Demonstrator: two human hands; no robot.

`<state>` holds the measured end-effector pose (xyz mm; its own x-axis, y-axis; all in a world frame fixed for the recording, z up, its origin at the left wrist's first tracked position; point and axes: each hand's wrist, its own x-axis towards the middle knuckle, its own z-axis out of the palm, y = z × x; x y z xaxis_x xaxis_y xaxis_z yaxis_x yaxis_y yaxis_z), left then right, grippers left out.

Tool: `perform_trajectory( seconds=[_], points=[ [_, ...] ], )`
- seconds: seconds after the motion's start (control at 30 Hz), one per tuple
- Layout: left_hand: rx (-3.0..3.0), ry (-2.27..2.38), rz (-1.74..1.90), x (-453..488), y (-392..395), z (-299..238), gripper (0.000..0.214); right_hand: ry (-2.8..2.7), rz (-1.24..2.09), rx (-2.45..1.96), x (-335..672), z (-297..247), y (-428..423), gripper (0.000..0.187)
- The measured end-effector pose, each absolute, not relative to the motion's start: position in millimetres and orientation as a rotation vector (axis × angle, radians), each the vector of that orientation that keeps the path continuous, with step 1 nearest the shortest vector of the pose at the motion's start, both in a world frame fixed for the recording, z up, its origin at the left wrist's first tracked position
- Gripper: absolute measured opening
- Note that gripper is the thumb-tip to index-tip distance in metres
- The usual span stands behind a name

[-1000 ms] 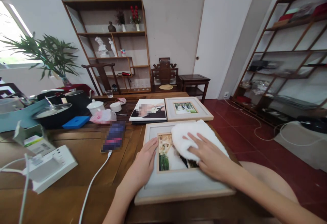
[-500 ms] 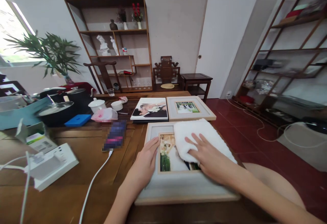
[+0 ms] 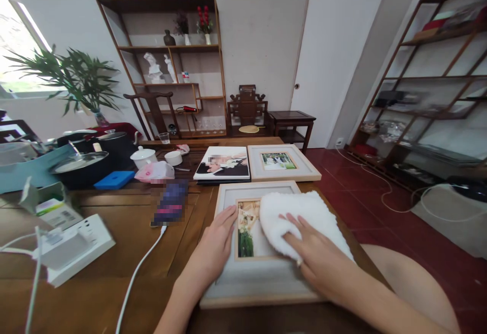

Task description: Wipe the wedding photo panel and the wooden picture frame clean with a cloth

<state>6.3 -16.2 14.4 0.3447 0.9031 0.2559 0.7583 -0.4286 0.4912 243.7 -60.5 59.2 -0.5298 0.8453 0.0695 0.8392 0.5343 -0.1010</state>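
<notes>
A picture frame (image 3: 262,291) with a light wooden border lies flat on the wooden table, a photo (image 3: 245,232) set in its middle. My left hand (image 3: 218,235) rests along the frame's left side, fingers stretched out flat over the border and glass; its thumb is hidden. In my right hand (image 3: 314,250) is a fluffy white cloth (image 3: 300,209), pressed down on the glass with the fingers bent into it. Much of the photo's right part and the frame's right side is covered by the cloth and hand.
Behind lie a second frame (image 3: 304,164) and a photo album (image 3: 222,164). A phone (image 3: 171,202) with a white cable, a power strip (image 3: 79,253), an opened box (image 3: 57,209), a blue block (image 3: 114,179), a lidded pan (image 3: 81,164) and a white teapot (image 3: 143,156) occupy the left.
My right hand has slid the cloth slightly toward me and to the right across the glass, and the cloth has bunched up more. My left hand stays in place.
</notes>
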Motion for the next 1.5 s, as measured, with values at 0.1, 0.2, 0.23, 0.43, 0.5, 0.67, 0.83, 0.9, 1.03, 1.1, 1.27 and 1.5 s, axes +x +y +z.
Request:
perform_trajectory(
  seconds=[0.1, 0.2, 0.23, 0.43, 0.5, 0.67, 0.83, 0.9, 1.03, 1.1, 1.27, 1.5],
  points=[
    [2.34, 1.472, 0.699, 5.9, -16.6, 17.0, 0.042, -2.578, -0.06, -1.495, 246.1, 58.6, -19.9, 0.059],
    [2.347, 1.463, 0.72, 5.2, -16.0, 16.8, 0.041, -2.614, -0.163, -1.462, 245.2, 58.4, 16.3, 0.058],
    [2.351, 1.46, 0.732, 5.0, -15.5, 15.9, 0.041, -2.648, -0.177, -1.433, 244.4, 57.6, 24.5, 0.057],
    [2.375, 1.444, 0.803, 4.2, -13.8, 8.6, 0.041, -2.787, -0.027, -1.332, 245.4, 54.9, 6.6, 0.05],
    [2.375, 1.452, 0.794, 4.6, -14.2, 8.5, 0.042, -2.821, 0.083, -1.309, 248.1, 60.0, -21.6, 0.049],
    [2.378, 1.488, 0.705, 5.9, -15.0, 11.7, 0.042, -2.874, 0.173, -1.209, 252.9, 71.0, -91.7, 0.041],
    [2.394, 1.472, 0.696, 5.5, -15.4, 12.8, 0.043, -2.885, 0.126, -1.049, 250.7, 59.1, -105.7, 0.034],
    [2.399, 1.464, 0.687, 5.1, -15.8, 13.9, 0.044, -2.862, 0.173, -1.131, 249.0, 55.0, -94.8, 0.041],
    [2.414, 1.441, 0.652, 4.4, -16.7, 17.4, 0.044, -2.765, 0.114, -1.229, 247.5, 54.4, -51.6, 0.046],
    [2.419, 1.436, 0.634, 4.0, -16.5, 18.2, 0.043, -2.732, 0.006, -1.249, 246.6, 54.8, -24.6, 0.047],
    [2.409, 1.45, 0.636, 3.8, -15.3, 16.4, 0.043, -2.625, -0.151, -1.419, 239.8, 48.9, 17.5, 0.047],
    [2.401, 1.458, 0.678, 7.2, -16.3, 18.5, 0.044, -2.627, 0.145, -1.481, 236.3, 51.1, -20.4, 0.05]
  ],
)
